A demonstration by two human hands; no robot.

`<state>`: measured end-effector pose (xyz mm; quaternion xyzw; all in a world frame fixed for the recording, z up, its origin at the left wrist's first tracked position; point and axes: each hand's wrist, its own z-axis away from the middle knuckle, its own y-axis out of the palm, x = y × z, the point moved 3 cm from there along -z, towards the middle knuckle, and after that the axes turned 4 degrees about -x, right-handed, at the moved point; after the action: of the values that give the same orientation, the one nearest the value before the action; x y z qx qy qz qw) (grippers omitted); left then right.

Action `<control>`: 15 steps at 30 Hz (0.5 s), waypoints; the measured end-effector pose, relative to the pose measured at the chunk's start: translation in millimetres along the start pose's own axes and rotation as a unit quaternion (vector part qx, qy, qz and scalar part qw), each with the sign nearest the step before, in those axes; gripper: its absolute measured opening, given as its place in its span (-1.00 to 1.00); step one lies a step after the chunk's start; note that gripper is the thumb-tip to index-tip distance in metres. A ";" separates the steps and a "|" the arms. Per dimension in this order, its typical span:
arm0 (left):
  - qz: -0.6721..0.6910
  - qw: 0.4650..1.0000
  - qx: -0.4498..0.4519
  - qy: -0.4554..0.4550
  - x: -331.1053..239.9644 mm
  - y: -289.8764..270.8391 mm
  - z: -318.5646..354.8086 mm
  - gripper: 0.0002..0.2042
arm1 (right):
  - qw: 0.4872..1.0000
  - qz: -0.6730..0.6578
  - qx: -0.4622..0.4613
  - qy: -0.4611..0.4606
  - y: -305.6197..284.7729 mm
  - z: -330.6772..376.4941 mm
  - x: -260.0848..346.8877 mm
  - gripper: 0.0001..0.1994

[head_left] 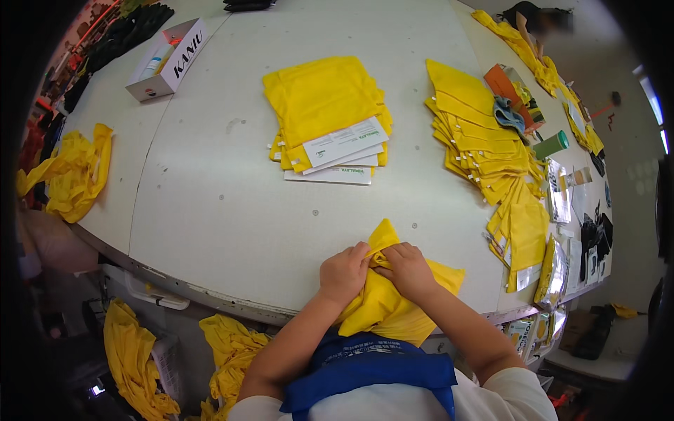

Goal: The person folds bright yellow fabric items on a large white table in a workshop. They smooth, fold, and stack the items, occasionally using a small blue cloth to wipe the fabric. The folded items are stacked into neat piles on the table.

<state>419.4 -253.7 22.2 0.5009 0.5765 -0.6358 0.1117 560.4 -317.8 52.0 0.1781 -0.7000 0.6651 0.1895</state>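
Note:
A bunched yellow cloth (400, 298) lies at the table's near edge, partly draped toward my blue apron. My left hand (344, 270) is closed on its gathered upper part. Close beside it, my right hand (409, 269) pinches the same fold, with the fingertips of both hands almost meeting. One corner of the cloth points up beyond my fingers. What the fingertips hold inside the fold is hidden. Farther off, straight ahead, sits a stack of folded yellow cloths (319, 98) with white printed cards (347, 144) at its near side.
Overlapping folded yellow cloths (470, 130) fan down the right side, beside an orange box (507, 95) and a green-capped container (551, 145). At left are a crumpled yellow cloth (77, 172) and a white open box (168, 59). Another person (537, 28) is at the far right.

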 end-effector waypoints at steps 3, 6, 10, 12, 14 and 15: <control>0.015 1.000 0.009 -0.022 2.9 -2.9 1.8 -0.89 | 0.991 -0.107 -0.077 0.026 -3.2 11.8 -5.4 -0.75; 0.035 0.999 -0.010 -0.013 0.0 -5.5 4.0 -0.91 | 0.990 -0.074 -0.111 0.040 -9.5 8.1 -9.9 -0.62; -0.002 0.999 0.028 0.037 -11.2 -7.1 0.5 -0.93 | 0.984 -0.088 -0.053 0.147 10.8 -14.4 -27.1 -0.51; -0.032 0.995 0.060 0.069 -9.1 -8.0 1.5 -0.95 | 0.947 -0.163 0.056 0.271 24.2 -22.5 -45.9 -0.56; -0.017 0.995 0.058 0.075 -8.7 -13.5 7.2 -0.90 | 0.948 -0.135 0.010 0.288 25.6 -16.8 -49.2 -0.58; -0.015 0.995 0.054 0.076 -6.5 -18.3 11.6 -0.88 | 0.948 -0.125 -0.012 0.292 29.5 -15.0 -49.5 -0.59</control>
<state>403.4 -260.7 36.6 0.5444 0.5557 -0.6276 0.0302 588.8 -301.5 2.4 0.0604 -0.5939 0.6507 0.4693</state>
